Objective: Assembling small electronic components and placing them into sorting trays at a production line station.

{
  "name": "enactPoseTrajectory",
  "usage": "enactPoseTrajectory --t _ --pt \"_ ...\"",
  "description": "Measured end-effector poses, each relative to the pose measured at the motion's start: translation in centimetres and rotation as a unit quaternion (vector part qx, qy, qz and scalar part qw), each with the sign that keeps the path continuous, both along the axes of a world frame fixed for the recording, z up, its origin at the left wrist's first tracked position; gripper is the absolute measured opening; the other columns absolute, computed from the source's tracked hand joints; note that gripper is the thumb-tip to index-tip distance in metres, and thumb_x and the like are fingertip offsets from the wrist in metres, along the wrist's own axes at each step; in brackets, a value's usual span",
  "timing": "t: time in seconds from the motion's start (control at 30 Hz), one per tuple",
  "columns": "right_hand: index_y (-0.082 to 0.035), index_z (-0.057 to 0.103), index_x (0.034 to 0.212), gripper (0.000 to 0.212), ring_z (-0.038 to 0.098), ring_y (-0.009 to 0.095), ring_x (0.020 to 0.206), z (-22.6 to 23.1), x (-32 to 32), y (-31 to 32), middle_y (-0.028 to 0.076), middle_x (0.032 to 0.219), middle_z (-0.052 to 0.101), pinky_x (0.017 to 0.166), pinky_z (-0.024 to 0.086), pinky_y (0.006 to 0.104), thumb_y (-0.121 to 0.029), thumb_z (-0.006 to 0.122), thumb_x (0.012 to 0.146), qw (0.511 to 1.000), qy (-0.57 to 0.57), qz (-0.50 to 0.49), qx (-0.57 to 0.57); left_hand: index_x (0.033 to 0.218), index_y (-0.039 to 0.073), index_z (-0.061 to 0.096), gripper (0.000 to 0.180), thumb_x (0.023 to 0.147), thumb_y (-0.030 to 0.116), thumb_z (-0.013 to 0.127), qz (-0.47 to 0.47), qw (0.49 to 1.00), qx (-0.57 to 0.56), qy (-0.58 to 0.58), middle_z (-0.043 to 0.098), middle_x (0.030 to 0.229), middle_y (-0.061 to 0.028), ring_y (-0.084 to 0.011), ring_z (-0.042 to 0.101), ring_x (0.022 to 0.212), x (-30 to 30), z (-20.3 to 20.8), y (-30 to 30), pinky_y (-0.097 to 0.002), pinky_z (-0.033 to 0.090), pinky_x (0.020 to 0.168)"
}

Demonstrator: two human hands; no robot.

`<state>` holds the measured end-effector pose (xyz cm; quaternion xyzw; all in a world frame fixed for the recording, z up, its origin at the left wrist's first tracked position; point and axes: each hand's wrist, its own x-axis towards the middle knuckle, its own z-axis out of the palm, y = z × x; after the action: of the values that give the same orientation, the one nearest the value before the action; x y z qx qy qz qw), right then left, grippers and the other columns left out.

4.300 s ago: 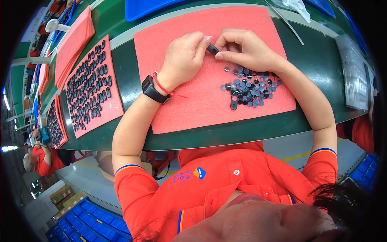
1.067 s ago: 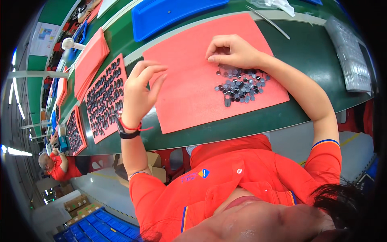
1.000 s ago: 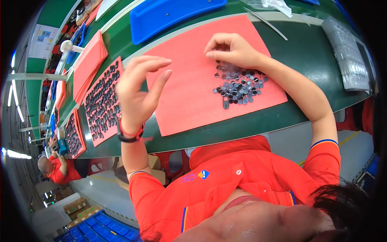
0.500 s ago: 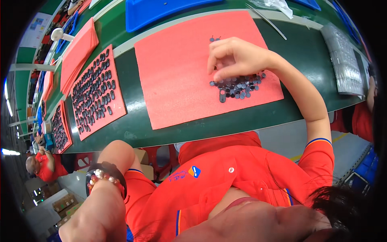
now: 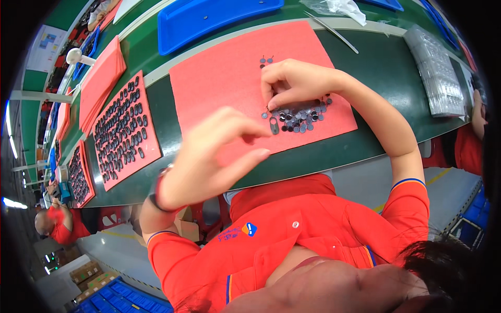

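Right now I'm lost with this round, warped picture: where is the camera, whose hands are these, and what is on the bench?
The camera sits on a person's head and looks down; its fisheye lens bends the edges. The right hand rests on a pile of small dark parts lying on a red mat. The left hand is raised above the green bench, blurred; whether it holds anything cannot be told. To the left lies another red mat with rows of dark parts. A blue tray sits beyond.

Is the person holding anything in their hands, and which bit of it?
Left hand is raised and looks empty. Right hand has fingertips down on the pile of small dark parts; whether it pinches one cannot be told.
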<state>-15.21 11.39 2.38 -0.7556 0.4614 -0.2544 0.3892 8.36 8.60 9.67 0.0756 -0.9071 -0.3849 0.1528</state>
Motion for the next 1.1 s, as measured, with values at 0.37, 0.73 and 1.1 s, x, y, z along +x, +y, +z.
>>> enactPoseTrajectory --t 0.37,0.73,1.1 --pt "0.0 0.059 0.088 0.01 0.052 0.006 0.06 -0.3 -0.4 -0.8 0.004 0.077 0.059 0.053 0.042 0.0194 -0.006 0.06 0.08 0.965 -0.203 -0.14 0.091 0.079 0.006 0.058 0.013 0.072 0.015 0.064 -0.044 0.962 -0.266 0.046 0.051 0.076 -0.0075 -0.0231 0.054 0.07 -2.8 -9.0 -1.5 -0.0329 0.044 0.059" --pt "0.0 0.062 0.094 0.016 0.048 0.004 0.056 -1.0 -0.7 -1.3 0.002 0.074 0.06 0.051 0.039 0.0172 -0.01 0.059 0.083 0.924 -0.274 -0.256 0.068 0.081 -0.002 0.052 0.018 0.087 0.015 0.053 0.172 0.893 0.397 0.125 0.061 0.078 -0.0137 -0.018 0.063 0.063 -6.6 -8.5 -7.3 -0.0234 0.051 0.049" --pt "0.0 0.062 0.094 0.015 0.047 0.003 0.059 -1.2 0.7 -1.4 0.002 0.076 0.061 0.052 0.038 0.0176 -0.01 0.057 0.083 0.943 -0.214 -0.255 0.012 0.108 0.0 0.056 0.027 0.082 0.008 0.059 0.149 0.905 0.371 0.142 0.061 0.081 -0.0075 -0.0101 0.059 0.067 -6.5 -10.3 -8.4 -0.0196 0.049 0.054"
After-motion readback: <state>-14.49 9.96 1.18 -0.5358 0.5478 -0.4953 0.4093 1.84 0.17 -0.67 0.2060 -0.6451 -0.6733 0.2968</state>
